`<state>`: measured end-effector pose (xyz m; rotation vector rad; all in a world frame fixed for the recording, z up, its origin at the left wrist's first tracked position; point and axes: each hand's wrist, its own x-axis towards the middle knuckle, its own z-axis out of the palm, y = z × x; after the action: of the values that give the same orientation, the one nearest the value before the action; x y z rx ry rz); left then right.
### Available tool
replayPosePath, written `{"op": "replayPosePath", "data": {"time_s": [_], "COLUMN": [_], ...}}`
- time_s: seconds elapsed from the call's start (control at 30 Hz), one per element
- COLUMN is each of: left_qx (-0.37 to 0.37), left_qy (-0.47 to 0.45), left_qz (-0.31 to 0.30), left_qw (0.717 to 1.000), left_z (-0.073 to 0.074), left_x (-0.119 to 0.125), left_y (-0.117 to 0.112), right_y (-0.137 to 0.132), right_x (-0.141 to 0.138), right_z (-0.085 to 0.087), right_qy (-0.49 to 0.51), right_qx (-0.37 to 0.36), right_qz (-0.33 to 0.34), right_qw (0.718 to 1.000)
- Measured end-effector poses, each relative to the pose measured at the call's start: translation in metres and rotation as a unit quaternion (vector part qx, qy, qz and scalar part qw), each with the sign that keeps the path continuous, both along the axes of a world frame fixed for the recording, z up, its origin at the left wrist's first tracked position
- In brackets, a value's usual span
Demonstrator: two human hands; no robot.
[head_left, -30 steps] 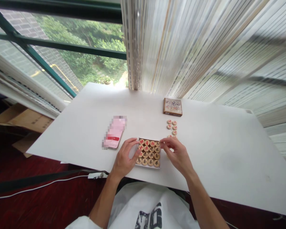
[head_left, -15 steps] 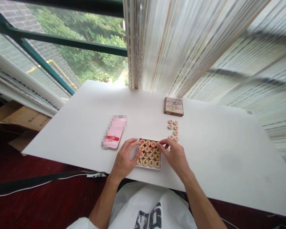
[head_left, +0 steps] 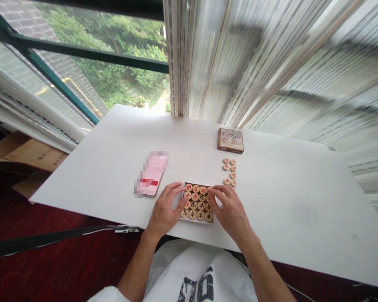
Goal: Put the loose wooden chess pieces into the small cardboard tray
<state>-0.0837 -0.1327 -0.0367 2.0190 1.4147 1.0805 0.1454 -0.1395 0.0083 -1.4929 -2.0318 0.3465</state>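
Note:
A shallow white box (head_left: 195,221) near the table's front edge holds rows of round wooden Chinese chess pieces (head_left: 200,215), marked in red or black. My left hand (head_left: 166,207) grips the box's left side, its fingertips at the far left corner and its thumb at the near part of that side. At the far right corner, the fingertips of my right hand (head_left: 229,205) close on a chess piece (head_left: 209,190), which they largely cover. Several loose red-marked pieces (head_left: 233,169) lie on the table beyond my right hand.
A small printed brown box (head_left: 230,140) sits farther back on the white table (head_left: 286,188). A phone with a pink screen (head_left: 153,174) lies to the left. Behind the table are a window and a striped curtain (head_left: 214,63).
My right hand has shifted slightly, its fingers lowering over the box's far right corner. My left hand stays at the box's left side.

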Motion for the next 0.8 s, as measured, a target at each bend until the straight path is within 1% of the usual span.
{"op": "replayPosePath", "data": {"time_s": [0.07,0.2,0.33,0.6,0.8], "left_qx": [0.001,0.000,-0.005,0.003,0.000], "left_qy": [0.001,0.002,0.001,-0.003,-0.003], "left_qz": [0.000,-0.001,-0.005,-0.005,-0.005], "left_qw": [1.000,1.000,1.000,1.000,1.000], "left_z": [0.000,0.001,0.001,0.000,0.000], "left_x": [0.000,0.000,0.000,0.000,0.000], "left_y": [0.000,0.000,0.000,0.000,0.000], "right_y": [-0.010,-0.025,-0.026,-0.021,-0.024], "right_x": [-0.005,-0.016,-0.023,-0.025,-0.021], "right_z": [0.000,-0.007,-0.013,-0.014,-0.012], "right_qy": [-0.042,-0.102,-0.119,-0.118,-0.044], "right_qx": [0.004,0.008,0.025,0.038,0.041], "right_qz": [0.015,0.014,0.000,-0.012,-0.036], "right_qw": [0.999,0.995,0.993,0.992,0.997]}}
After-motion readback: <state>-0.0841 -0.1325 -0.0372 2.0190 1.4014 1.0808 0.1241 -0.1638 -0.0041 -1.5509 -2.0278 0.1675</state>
